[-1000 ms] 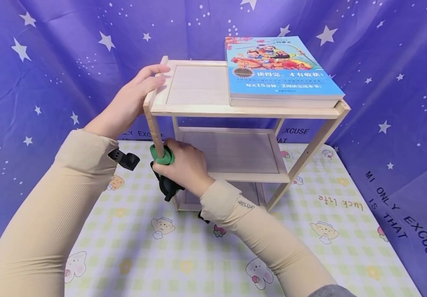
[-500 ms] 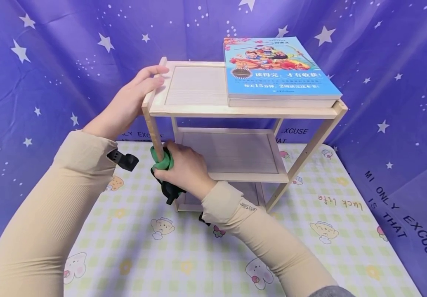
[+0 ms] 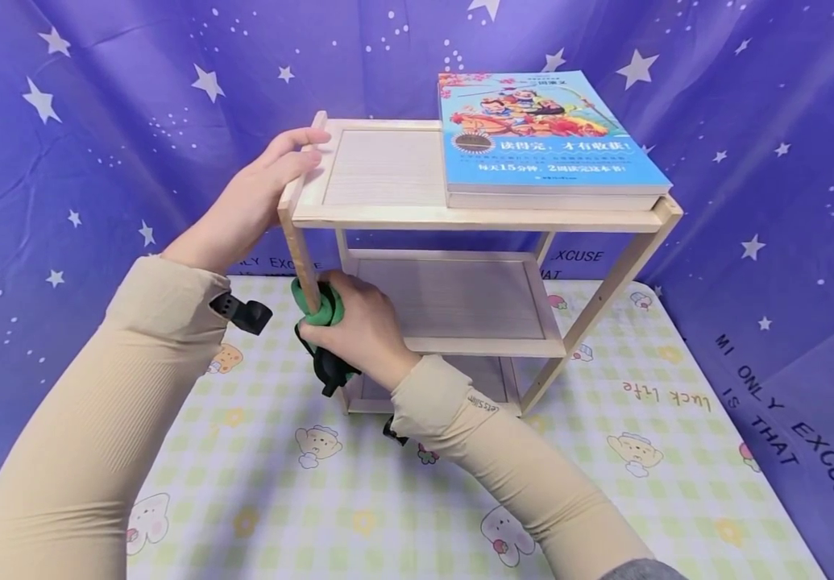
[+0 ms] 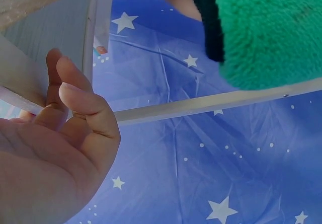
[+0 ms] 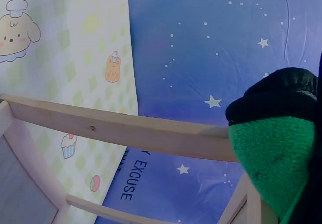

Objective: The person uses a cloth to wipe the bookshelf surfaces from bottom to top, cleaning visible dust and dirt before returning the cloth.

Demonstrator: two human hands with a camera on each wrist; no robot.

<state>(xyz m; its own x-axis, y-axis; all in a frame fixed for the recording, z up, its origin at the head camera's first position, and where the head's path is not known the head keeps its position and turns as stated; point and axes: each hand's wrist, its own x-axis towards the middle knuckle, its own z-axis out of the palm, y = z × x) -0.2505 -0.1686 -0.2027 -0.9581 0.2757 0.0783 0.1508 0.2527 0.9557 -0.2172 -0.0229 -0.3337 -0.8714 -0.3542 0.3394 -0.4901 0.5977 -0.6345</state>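
Observation:
A three-tier wooden shelf (image 3: 380, 169) stands on the table. My left hand (image 3: 260, 189) holds its upper left end, with fingertips over the side rail in the head view. The left wrist view shows other fingers (image 4: 88, 105) curled beside the rail. Lower down, my right hand (image 3: 366, 322) grips a fuzzy green cloth (image 3: 324, 312) with black edging, wrapped around the front left post (image 3: 303, 258). Black parts of the cloth hang below that hand. In the right wrist view the green cloth (image 5: 274, 158) covers part of the post, and the fingers are hidden.
Two stacked books, the upper one blue (image 3: 533, 137), lie on the right half of the top tier. A checked tablecloth (image 3: 387, 499) with cartoon prints covers the table. Purple star-patterned curtains (image 3: 134, 72) enclose the back and sides.
My right hand and the cloth shift only slightly at the front left post, dipping a little and rising again. My left hand stays at the shelf's upper left end.

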